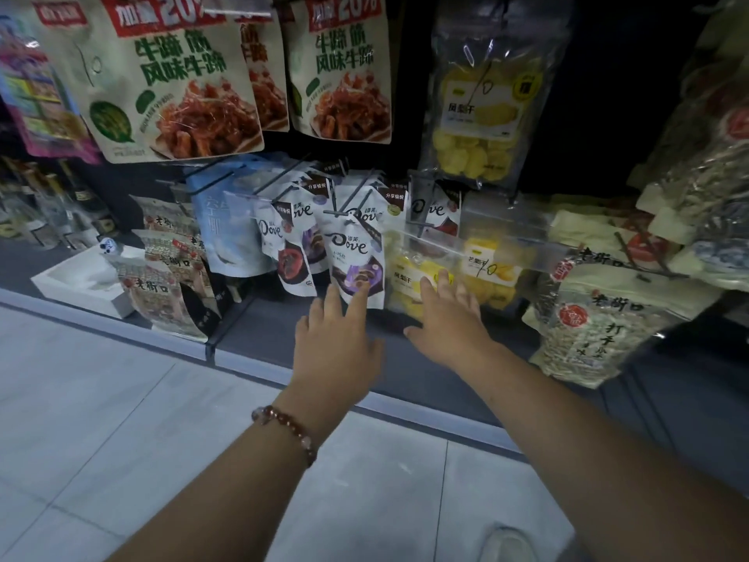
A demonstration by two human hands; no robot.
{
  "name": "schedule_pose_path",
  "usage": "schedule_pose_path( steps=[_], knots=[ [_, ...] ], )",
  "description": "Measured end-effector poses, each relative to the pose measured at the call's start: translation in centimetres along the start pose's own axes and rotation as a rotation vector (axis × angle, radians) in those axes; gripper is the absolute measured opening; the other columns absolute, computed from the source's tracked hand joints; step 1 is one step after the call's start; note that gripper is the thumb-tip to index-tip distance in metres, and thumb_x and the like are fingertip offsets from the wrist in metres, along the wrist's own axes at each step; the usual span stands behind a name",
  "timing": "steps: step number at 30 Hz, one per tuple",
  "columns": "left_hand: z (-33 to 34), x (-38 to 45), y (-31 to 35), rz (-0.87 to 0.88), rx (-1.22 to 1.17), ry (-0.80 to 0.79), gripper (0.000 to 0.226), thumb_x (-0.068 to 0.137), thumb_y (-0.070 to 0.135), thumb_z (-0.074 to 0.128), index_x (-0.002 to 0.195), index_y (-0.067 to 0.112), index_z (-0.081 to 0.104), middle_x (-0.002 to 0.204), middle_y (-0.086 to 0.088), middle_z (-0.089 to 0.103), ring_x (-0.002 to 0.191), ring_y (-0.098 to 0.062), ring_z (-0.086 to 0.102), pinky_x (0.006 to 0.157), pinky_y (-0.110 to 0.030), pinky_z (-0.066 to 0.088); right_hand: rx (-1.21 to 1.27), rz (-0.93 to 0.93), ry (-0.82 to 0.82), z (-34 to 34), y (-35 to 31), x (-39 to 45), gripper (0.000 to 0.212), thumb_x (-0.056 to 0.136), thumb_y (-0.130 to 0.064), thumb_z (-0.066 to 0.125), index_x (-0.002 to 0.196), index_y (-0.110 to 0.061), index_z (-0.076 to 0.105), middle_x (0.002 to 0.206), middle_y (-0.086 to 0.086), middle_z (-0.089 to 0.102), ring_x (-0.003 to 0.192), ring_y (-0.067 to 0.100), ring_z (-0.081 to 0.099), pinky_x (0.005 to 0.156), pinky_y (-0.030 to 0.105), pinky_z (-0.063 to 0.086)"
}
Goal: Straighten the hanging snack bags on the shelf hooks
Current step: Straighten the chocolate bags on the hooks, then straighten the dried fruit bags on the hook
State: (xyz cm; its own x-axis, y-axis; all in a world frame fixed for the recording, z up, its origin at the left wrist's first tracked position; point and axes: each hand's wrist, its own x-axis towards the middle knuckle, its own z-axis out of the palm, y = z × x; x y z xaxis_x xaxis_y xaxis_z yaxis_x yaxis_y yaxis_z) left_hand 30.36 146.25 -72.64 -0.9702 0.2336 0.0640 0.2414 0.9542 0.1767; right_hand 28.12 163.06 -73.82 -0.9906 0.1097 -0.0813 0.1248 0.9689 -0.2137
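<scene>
Dim shop aisle, pale tile floor, dark shelf hooks (344,215). Tilted Dove bag (356,261) on low hook: light, crinkly, slippery film. Your left hand (336,350) fingertips touch its bottom edge, grip slack, holding nothing. Right hand (450,318) flat on yellow fruit bag (413,277). Steady by side edges.

I see a pale tiled floor (121,419) running up to the grey base ledge (251,361) of a dark shelf; above that ledge the light is dim.
</scene>
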Motion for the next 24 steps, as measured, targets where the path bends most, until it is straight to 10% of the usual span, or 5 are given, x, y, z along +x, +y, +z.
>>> schedule_pose_path(
  steps=[13, 24],
  knots=[
    [4.2, 3.6, 0.0, 0.074, 0.158, -0.103, 0.074, 0.093, 0.04, 0.053, 0.154, 0.027, 0.014, 0.163, -0.015, 0.008, 0.146, -0.037, 0.017, 0.116, -0.049, 0.025, 0.44, 0.285, 0.083, 0.6, 3.8, 3.3, 0.094, 0.089, -0.036, 0.064, 0.156, -0.014, 0.003, 0.162, 0.009, 0.018, 0.144, 0.035, 0.026, 0.113, 0.047, 0.032],
    [5.0, 5.4, -0.5, 0.072, 0.106, -0.092, 0.07, 0.093, 0.037, 0.054, 0.152, 0.027, 0.018, 0.162, -0.014, 0.012, 0.145, -0.036, 0.02, 0.113, -0.048, 0.029, 1.299, 0.496, 0.277, 1.6, 3.1, 7.2, 0.026, 0.092, -0.025, 0.069, 0.113, -0.012, 0.061, 0.115, 0.002, 0.065, 0.104, 0.019, 0.058, 0.071, 0.021, 0.042]
  ],
)
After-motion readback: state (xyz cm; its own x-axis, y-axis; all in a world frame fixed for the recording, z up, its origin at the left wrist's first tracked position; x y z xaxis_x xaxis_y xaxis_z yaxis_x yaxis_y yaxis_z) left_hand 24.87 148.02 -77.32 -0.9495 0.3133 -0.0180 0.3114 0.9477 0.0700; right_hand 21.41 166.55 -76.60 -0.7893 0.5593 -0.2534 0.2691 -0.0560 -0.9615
